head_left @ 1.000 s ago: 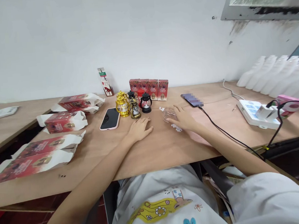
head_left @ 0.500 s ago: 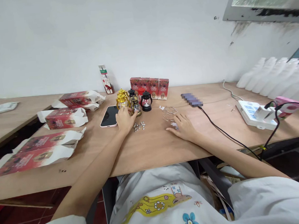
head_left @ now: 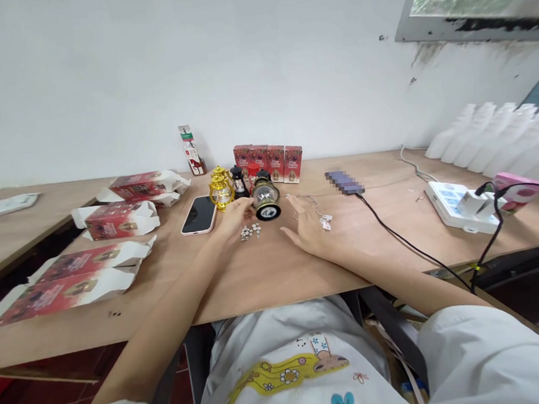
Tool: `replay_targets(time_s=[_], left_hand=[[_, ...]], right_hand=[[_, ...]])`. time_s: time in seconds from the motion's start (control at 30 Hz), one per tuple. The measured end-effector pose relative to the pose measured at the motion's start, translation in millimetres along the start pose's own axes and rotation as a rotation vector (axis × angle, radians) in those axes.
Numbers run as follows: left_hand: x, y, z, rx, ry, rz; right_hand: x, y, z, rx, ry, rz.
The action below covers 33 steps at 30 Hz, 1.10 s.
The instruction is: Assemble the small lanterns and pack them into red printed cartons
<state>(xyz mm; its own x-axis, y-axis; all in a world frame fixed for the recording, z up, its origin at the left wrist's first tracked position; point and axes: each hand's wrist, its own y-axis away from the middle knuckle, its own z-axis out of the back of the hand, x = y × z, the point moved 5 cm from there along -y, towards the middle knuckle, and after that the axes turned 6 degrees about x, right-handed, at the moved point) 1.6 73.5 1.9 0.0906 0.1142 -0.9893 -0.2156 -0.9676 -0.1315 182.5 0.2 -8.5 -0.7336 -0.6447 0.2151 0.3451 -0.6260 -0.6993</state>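
Note:
My left hand (head_left: 232,218) grips a small dark toy lantern (head_left: 266,200), tipped so its round base faces me, just above the wooden table (head_left: 275,264). A gold lantern (head_left: 220,188) and another black lantern (head_left: 238,181) stand behind it, beside a black phone (head_left: 199,214). A little heap of small silver pieces (head_left: 250,231) lies below my left hand. My right hand (head_left: 305,226) rests open on the table to the right of the lantern, fingers spread. Thin wire loops and small white tags (head_left: 324,220) lie by its fingertips.
Red boxes (head_left: 268,159) stand in a row at the wall. Flat and half-folded red cartons (head_left: 115,219) lie at the left. A second phone (head_left: 344,181) with a black cable, a white power strip (head_left: 458,204) and a row of white bottles (head_left: 494,132) are at the right.
My left hand went from flat on the table up to the lanterns, then lifted one and tipped it towards me. The silver pieces came into view. My right hand slid left.

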Motion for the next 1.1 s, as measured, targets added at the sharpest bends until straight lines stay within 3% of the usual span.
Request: replay_targets(time_s=[0.07,0.13,0.3,0.47,0.6,0.7,0.83,1.1], left_hand=[[3.9,1.9,-5.7,0.074,0.017,0.089],[4.9,2.0,-2.4,0.064,0.002,0.119],[0.0,-3.3,11.0,0.041,-0.179,0.055],[-11.6,-0.6,6.5,0.158,-0.789,-0.186],[-7.4,4.0,3.3,0.381,-1.111,-0.197],[-6.9,5.3,1.6,0.435,-1.214,-0.25],[-7.2,6.5,-3.1,0.41,-1.316,-0.275],[-11.3,11.1,-5.4,0.424,-1.434,-0.27]], right_hand=[[8.8,-14.8,-13.7,-0.067,-0.131,-0.03],[13.5,-28.7,-26.8,-0.122,-0.264,-0.085],[2.1,-42.1,-42.4,-0.166,-0.545,-0.245],[-6.7,-38.4,-28.6,-0.203,-0.457,-0.222],[-4.7,-39.7,-27.1,-0.154,-0.41,-0.202],[-3.3,-40.9,-29.9,-0.125,-0.401,-0.184],[-4.4,-41.4,-32.0,-0.095,-0.376,-0.19],[-10.3,-40.9,-31.6,-0.156,-0.395,-0.181]])
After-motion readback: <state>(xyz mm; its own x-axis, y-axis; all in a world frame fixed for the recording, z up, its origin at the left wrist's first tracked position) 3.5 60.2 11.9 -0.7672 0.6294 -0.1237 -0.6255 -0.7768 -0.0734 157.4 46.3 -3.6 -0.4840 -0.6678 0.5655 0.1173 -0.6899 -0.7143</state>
